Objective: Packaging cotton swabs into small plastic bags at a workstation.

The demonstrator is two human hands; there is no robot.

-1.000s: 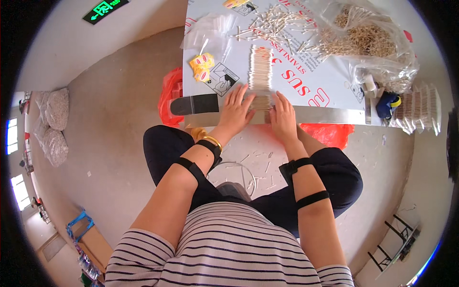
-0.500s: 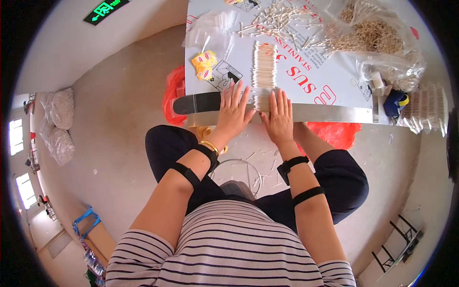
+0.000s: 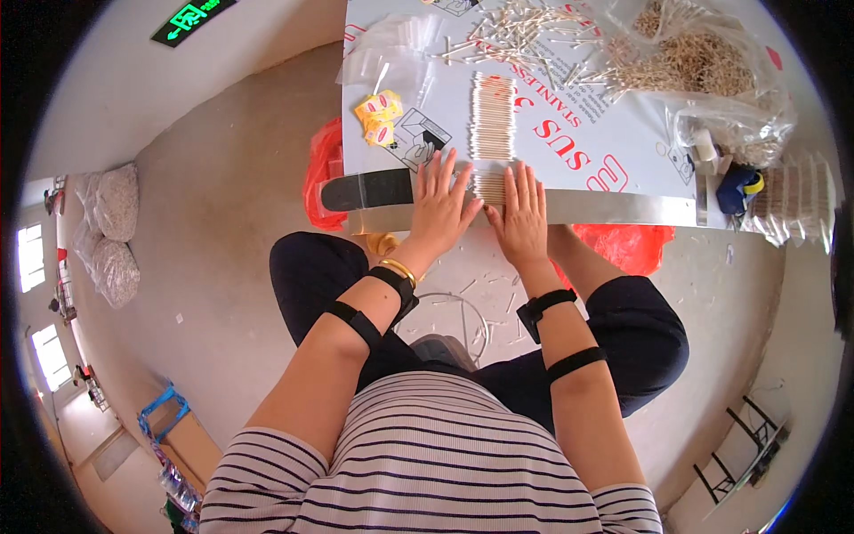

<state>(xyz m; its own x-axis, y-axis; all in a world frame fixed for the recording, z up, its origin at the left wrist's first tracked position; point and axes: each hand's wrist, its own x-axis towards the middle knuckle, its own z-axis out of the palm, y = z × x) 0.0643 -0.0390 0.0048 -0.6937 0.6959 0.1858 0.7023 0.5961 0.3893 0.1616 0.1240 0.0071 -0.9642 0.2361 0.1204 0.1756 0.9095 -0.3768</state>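
Note:
A long neat row of pale wooden sticks (image 3: pixel 492 120) lies on the white printed table top (image 3: pixel 623 151), running away from me. My left hand (image 3: pixel 442 203) lies flat with fingers spread at the row's near end, on its left side. My right hand (image 3: pixel 520 214) lies flat beside it on the right, fingers apart, touching the near end of the row. Neither hand holds anything. Both forearms wear black straps.
Loose sticks (image 3: pixel 516 31) are scattered at the far side. Clear bags of sticks (image 3: pixel 703 62) lie at the right, small clear bags (image 3: pixel 391 44) and yellow packets (image 3: pixel 378 120) at the left. A red plastic bag (image 3: pixel 320 173) hangs under the table. A blue-and-yellow object (image 3: pixel 737 187) sits right.
Both hands have slid slightly along the table edge while staying flat at the near end of the stick row. My view has shifted a little.

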